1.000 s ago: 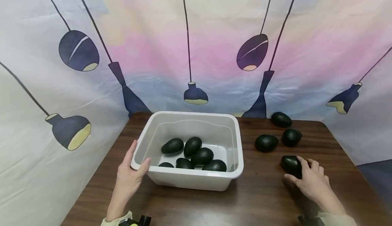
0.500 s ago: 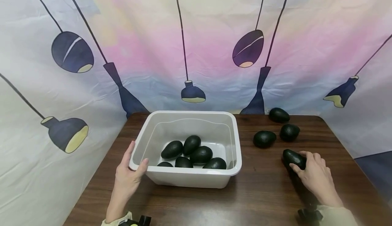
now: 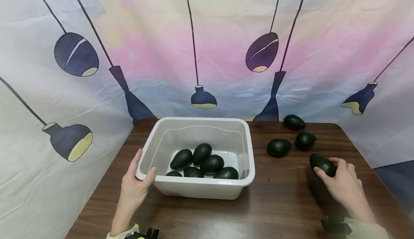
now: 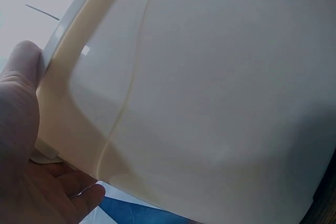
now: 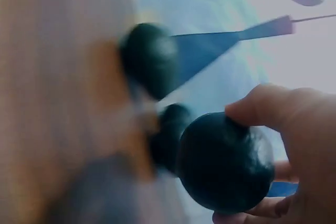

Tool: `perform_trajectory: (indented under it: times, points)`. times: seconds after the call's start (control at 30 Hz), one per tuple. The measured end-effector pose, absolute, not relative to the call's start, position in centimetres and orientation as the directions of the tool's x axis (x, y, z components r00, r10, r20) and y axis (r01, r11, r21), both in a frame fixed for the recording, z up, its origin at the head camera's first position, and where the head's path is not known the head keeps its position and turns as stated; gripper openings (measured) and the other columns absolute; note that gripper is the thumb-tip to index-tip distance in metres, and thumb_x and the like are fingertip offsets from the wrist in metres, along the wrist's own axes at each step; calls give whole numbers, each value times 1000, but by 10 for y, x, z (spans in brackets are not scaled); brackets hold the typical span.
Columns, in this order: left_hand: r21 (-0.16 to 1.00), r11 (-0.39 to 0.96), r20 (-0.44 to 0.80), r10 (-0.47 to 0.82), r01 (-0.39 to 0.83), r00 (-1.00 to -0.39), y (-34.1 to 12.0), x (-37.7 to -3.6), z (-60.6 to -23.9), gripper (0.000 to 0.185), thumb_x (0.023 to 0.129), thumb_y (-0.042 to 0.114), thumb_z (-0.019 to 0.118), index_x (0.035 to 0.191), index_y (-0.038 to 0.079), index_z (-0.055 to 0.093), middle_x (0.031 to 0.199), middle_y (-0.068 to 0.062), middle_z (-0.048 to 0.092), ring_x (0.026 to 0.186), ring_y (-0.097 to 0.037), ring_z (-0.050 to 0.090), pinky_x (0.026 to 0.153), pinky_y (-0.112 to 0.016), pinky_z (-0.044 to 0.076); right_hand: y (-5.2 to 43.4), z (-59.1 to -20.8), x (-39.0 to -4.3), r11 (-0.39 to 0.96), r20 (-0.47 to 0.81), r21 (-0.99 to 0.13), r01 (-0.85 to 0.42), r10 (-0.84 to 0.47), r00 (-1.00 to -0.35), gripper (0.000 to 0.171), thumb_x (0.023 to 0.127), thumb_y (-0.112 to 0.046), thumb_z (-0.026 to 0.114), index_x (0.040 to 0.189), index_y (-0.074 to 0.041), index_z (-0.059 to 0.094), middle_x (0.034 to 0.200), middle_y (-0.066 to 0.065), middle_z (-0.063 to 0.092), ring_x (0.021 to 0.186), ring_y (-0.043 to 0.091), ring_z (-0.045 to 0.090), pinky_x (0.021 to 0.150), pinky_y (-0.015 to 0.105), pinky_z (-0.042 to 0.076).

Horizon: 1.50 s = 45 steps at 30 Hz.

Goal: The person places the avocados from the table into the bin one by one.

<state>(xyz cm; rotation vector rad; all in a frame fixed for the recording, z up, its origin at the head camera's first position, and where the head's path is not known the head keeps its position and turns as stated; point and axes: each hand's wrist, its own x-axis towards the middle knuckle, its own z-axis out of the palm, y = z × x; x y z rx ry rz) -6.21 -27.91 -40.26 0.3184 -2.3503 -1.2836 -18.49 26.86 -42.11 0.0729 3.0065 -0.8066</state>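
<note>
Head view, right hand (image 3: pixel 346 185) gripping avocado (image 3: pixel 322 164), long axis slanting left-back to right-front

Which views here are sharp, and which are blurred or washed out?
Head view: sharp, evenly lit, edges bowed by the wide lens. Left wrist view: white bin fills the frame, pale and featureless. Right wrist view: smeared table and background; held avocado clearer.

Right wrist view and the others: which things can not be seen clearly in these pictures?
- Right wrist view: motion blur smears the table and the two avocados behind the held avocado.
- Left wrist view: the tub wall fills the frame and hides its contents.
- Head view: the tub's near wall cuts off the front avocados; the right hand covers part of the held avocado.
</note>
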Motion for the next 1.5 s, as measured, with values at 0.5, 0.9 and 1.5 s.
perform_trajectory:
  times: [0.5, 0.9, 1.5]
  points:
    - [837, 547, 243, -360, 7, -900, -280, -71, -402, 74, 92, 22, 68, 154, 19, 29, 148, -18, 41, 124, -34, 47, 86, -4, 30, 126, -313, -168, 505, 744, -359, -785, -352, -567, 78, 92, -47, 63, 147, 0, 34, 140, 21, 42, 122, 34, 42, 102, 35, 32]
    - [838, 545, 255, -398, -4, -881, -282, -61, -401, 75, 90, 20, 70, 154, 19, 31, 145, -19, 45, 120, -33, 50, 84, -2, 31, 163, -387, -217, 669, 405, -547, -503, -314, -859, 60, 92, -25, 69, 139, 2, 45, 141, 28, 33, 127, 50, 26, 94, 66, 21]
    - [839, 544, 267, -405, 4, -874, -281, -61, -405, 74, 90, 19, 70, 153, 18, 33, 144, -21, 45, 119, -33, 50, 84, -3, 31, 183, -473, -253, 840, 248, -421, -343, -257, -934, 69, 86, -20, 75, 140, 5, 40, 127, 34, 35, 112, 50, 29, 81, 60, 28]
